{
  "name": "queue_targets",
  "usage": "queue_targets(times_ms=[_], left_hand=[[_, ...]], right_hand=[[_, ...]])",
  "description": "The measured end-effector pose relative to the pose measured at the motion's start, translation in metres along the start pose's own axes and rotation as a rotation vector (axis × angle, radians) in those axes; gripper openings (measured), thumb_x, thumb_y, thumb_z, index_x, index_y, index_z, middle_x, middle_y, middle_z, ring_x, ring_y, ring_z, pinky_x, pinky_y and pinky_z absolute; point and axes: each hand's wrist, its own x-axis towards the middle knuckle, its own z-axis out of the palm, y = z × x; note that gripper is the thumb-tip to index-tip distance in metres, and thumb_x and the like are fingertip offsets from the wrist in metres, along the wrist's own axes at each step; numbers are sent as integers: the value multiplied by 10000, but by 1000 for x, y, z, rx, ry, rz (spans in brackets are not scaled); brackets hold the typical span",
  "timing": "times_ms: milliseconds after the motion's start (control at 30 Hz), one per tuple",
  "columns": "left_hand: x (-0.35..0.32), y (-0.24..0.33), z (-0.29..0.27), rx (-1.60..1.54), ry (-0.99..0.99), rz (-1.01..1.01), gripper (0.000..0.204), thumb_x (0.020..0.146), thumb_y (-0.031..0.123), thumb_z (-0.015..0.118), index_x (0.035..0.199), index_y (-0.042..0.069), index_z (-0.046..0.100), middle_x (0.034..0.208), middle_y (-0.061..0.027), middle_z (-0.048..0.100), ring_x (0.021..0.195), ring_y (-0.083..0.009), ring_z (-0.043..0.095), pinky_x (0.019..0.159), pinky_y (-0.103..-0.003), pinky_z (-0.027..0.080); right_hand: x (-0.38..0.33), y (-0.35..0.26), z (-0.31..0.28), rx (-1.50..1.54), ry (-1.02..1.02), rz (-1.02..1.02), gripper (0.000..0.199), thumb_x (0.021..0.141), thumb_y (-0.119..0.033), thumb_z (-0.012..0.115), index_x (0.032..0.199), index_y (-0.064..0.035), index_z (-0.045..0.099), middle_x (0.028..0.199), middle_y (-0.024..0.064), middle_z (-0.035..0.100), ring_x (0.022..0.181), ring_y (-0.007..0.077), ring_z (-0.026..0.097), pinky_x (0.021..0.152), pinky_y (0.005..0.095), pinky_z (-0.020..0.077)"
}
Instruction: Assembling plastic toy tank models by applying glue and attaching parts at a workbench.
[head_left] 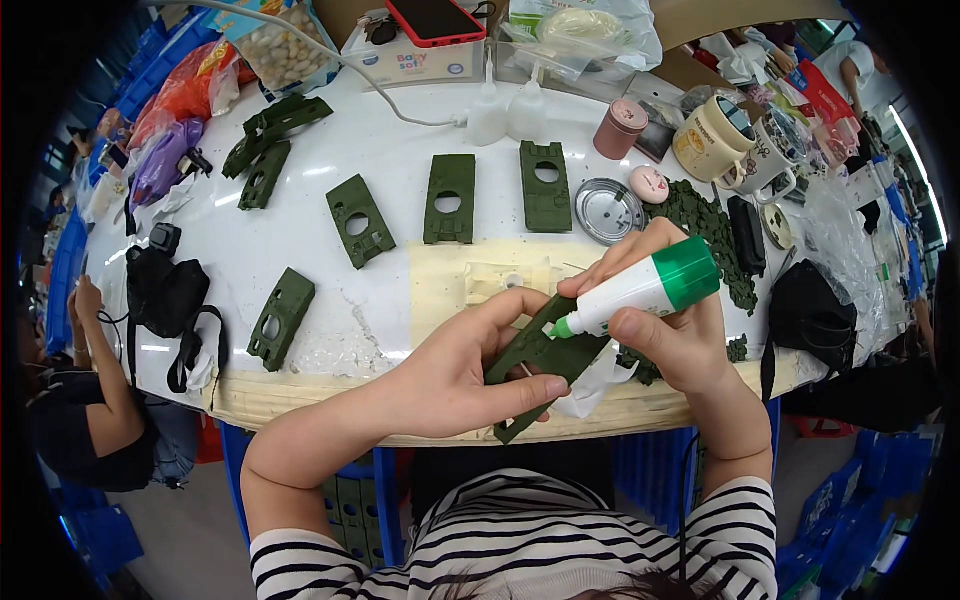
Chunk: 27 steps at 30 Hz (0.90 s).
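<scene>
My left hand (470, 370) is closed around a dark green plastic tank hull (515, 360), held tilted above the table's front edge. In my right hand (690, 345) is a white glue bottle with a green base (640, 285), tipped so its green nozzle points down to the left. That nozzle is at the hull's surface; whether it touches, I cannot tell. Similar green hulls with round holes lie on the table, among them a middle one (450, 200), a right one (546, 188) and a near-left one (282, 320).
Small green parts (705, 225) are heaped on the right, beside a round metal tin (608, 210). Mugs (712, 140), a pink canister (620, 130) and squeeze bottles (488, 115) stand farther back. Black bags (165, 290) lie at the left. A person's arm (118, 375) shows far left.
</scene>
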Motion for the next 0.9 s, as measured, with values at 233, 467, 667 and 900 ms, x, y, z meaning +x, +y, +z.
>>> queue_targets(times_ms=[233, 467, 667, 900], left_hand=[[1, -2, -3, 46, -38, 10, 435, 879, 11, 598, 1257, 22, 383, 1074, -128, 600, 953, -177, 631, 758, -296, 549], [1, -1, -2, 20, -24, 20, 432, 868, 92, 649, 1210, -3, 402, 965, -68, 606, 863, -89, 581, 729, -230, 467], [0, 0, -2, 19, -26, 11, 439, 866, 93, 652, 1212, -6, 401, 984, -67, 601, 867, -82, 573, 727, -228, 464], [0, -1, -2, 35, -29, 15, 442, 866, 97, 654, 1215, -6, 404, 970, -61, 597, 850, -77, 565, 717, -228, 460]], right_hand=[[-1, 4, -1, -29, -8, -22, 271, 802, -83, 728, 985, -14, 541, 951, 95, 638, 926, 155, 620, 806, 286, 479], [-1, 1, 2, -55, 3, -11, 277, 796, -80, 734, 985, -6, 546, 947, 91, 627, 928, 159, 620, 810, 291, 480], [-1, 1, 2, -69, -3, -28, 270, 789, -67, 736, 986, -1, 562, 943, 86, 619, 911, 156, 616, 803, 286, 476], [-2, 3, 1, -81, 1, -31, 270, 787, -66, 738, 990, -2, 571, 947, 81, 617, 903, 145, 605, 795, 281, 471]])
